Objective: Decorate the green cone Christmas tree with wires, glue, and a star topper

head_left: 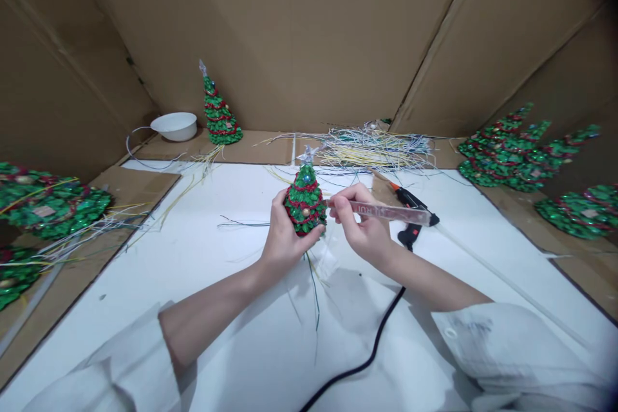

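Observation:
In the middle of the head view, my left hand (284, 235) is closed around the lower side of a small green Christmas tree (306, 196). The tree stands upright, with red garland, gold beads and a clear star on top. My right hand (360, 225) pinches a flat translucent strip-like tool (391, 213) with lettering, whose far end reaches the tree's right side. Whether it touches the tree I cannot tell. Just right of that hand, a black hot glue gun (410, 203) with an orange tip lies partly behind the tool. Thin wires (313, 290) hang below the tree.
A white bowl (174, 126) and a taller tree (219, 112) stand at the back left. Bundled wires (376, 151) lie at the back. More trees (502, 151) are at the right and left edges. A black cord (374, 347) crosses the white table (232, 335); cardboard walls (299, 32) surround it.

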Demonstrator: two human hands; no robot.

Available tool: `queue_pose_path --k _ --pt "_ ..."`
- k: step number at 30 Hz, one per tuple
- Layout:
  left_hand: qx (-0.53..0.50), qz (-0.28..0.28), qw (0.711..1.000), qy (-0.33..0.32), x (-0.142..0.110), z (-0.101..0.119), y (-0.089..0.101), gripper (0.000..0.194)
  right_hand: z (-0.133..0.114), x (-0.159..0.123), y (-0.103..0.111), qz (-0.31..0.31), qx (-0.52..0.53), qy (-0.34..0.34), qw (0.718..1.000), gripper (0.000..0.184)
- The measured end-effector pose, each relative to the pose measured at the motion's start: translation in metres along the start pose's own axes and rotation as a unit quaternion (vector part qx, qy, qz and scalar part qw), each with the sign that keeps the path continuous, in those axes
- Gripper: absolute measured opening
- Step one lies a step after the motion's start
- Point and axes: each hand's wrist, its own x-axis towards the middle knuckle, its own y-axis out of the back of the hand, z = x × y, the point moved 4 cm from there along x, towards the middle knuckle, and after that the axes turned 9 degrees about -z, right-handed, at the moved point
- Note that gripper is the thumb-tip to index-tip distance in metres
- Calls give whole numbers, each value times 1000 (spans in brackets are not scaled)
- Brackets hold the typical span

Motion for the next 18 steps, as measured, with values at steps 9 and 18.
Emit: queue_pose_path --k 9,18 --pt "4 3 1000 1 0 0 1 88 -8 1 -1 0 -64 34 997 14" --pt "21 11 999 -23 0 3 6 87 4 8 -4 13 282 -107 953 23"
